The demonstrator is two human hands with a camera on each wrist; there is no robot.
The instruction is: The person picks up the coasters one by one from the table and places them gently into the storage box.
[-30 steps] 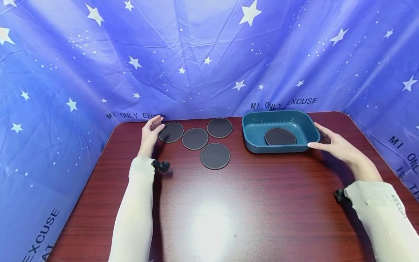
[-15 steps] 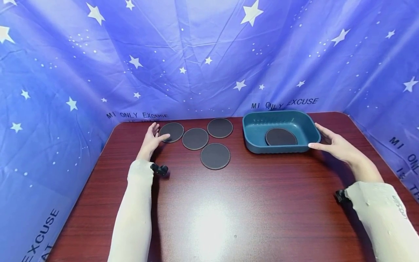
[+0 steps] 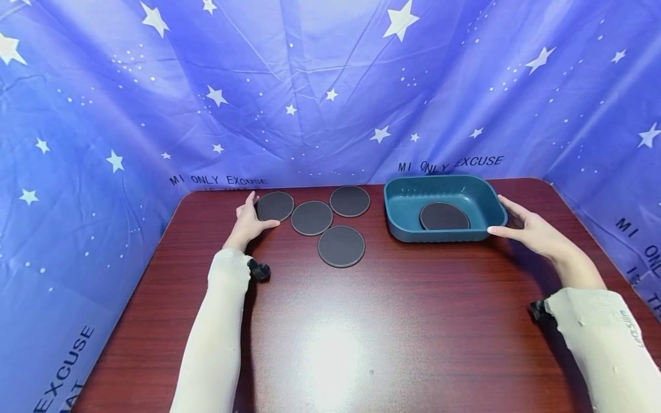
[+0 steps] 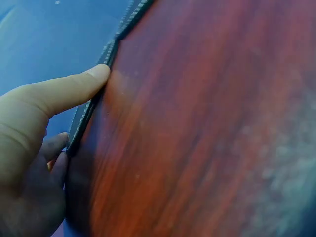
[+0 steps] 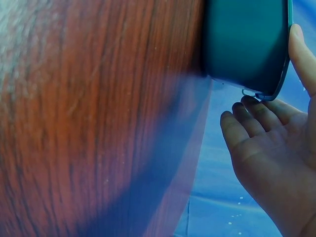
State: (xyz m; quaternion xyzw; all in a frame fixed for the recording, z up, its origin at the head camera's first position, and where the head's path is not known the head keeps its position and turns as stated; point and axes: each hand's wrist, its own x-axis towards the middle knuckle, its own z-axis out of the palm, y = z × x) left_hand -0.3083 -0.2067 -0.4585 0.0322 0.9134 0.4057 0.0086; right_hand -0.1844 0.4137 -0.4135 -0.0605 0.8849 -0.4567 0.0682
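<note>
My left hand (image 3: 247, 225) holds the leftmost black round coaster (image 3: 276, 206) across its edge. In the left wrist view the thumb (image 4: 96, 76) lies on the stitched rim, and the other fingertips touch farther along it. The coaster appears flat on the table. My right hand (image 3: 534, 232) holds the right end of a teal rectangular basin (image 3: 439, 236), thumb at the near corner and fingers at the far one. Inside the basin lies another black coaster (image 3: 444, 217), its front edge hidden by the wall.
Beside the held coaster lie a middle coaster (image 3: 312, 218), a back coaster (image 3: 350, 201) and a front coaster (image 3: 341, 246), flat on the brown wooden table (image 3: 413, 321). A blue star-printed cloth (image 3: 330, 126) hangs around the back and sides.
My left hand came down from above the left coaster's far edge, and its thumb spread to the near edge. The right hand and basin stay put. The view shifted slightly.
</note>
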